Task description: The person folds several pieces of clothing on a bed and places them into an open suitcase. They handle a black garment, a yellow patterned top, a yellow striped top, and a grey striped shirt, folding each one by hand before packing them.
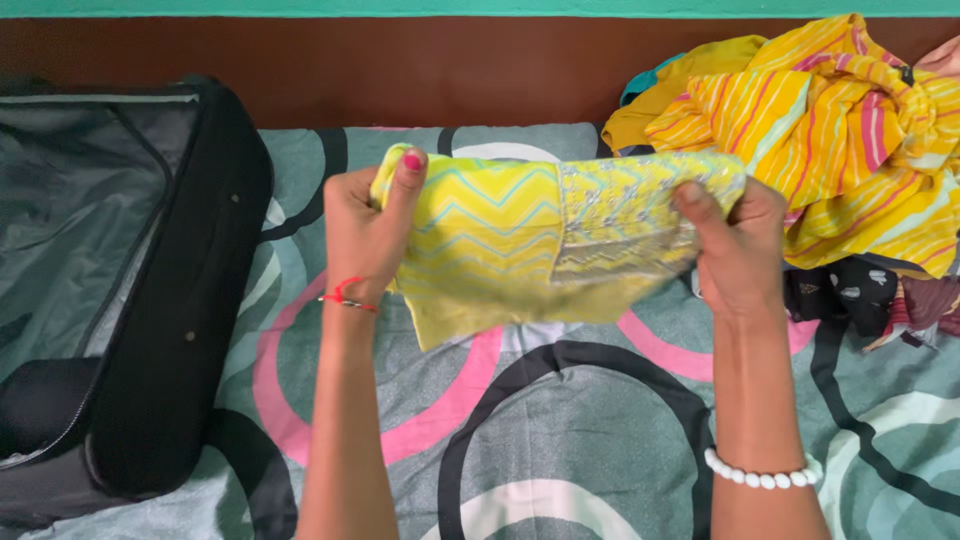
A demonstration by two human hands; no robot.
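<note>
Fingers of the left hand (365, 235) pinch one end of a folded yellow garment (545, 240), the thumb with its pink nail pressed on the front and the other fingers hidden behind the cloth. Fingers of the right hand (735, 250) clamp the opposite end the same way, thumb in front, the rest curled behind. Both hands hold the garment stretched level in the air above the bedsheet (560, 440), not touching it.

The garment looks light and soft: its lower edge sags in loose folds, and one half carries a stiffer-looking embroidered panel. Thin cloth like this would likely slip out of its fold if held at one point only, so a hold at both ends, or flat under the fold, seems the safest.

A red thread bracelet (347, 297) sits on the left wrist and a white bead bracelet (760, 478) on the right forearm. An open black suitcase (170, 300) lies on the bed to the left, just beside the left arm, with its grey lining showing. A heap of yellow and orange striped clothes (840, 130) is piled at the right, near the right hand, with a dark printed cloth (850, 290) under it. Nothing lies between the garment and the suitcase except patterned sheet.
</note>
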